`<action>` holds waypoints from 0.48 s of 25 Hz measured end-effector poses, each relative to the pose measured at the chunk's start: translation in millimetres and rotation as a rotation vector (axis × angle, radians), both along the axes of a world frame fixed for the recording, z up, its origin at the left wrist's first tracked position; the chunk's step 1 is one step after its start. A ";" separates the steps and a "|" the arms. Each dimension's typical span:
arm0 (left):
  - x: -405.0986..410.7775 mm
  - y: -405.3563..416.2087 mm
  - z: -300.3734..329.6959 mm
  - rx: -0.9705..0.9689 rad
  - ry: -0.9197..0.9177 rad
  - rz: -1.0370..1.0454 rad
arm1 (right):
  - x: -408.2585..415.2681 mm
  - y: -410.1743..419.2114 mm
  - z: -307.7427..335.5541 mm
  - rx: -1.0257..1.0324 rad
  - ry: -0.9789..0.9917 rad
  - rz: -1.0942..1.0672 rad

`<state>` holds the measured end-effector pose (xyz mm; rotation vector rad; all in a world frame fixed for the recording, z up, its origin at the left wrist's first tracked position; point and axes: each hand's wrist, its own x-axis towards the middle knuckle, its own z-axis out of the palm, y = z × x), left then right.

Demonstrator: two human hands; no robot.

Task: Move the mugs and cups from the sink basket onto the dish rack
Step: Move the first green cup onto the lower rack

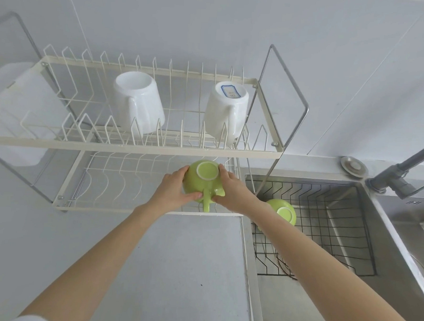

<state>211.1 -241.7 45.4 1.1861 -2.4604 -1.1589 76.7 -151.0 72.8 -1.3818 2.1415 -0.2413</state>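
Observation:
An upside-down green cup (pixel 203 182) is held between my left hand (pixel 172 190) and my right hand (pixel 231 190), over the right end of the lower tier of the white wire dish rack (pixel 107 145). Its handle points toward me. A second green cup (pixel 283 212) lies upside down in the black wire sink basket (pixel 338 232), partly hidden by my right forearm. Two white mugs stand upside down on the rack's upper tier, one in the middle (pixel 137 101) and one at the right (pixel 225 109).
The steel sink (pixel 388 220) holds the basket, with a grey faucet (pixel 401 179) at its back right and a round metal cap (pixel 353 167) on the ledge. A grey counter (pixel 162 269) lies in front of the rack. A white container (pixel 19 94) sits behind the rack's left end.

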 end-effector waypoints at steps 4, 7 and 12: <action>0.6 -2.0 2.0 0.006 -0.054 -0.051 | 2.9 1.8 1.7 0.002 0.034 -0.002; 4.8 -0.8 4.7 -0.023 -0.096 -0.073 | 5.6 7.4 5.4 -0.008 0.051 0.013; 15.4 16.3 20.6 -0.199 -0.234 -0.131 | 10.9 30.1 18.4 -0.057 0.074 0.081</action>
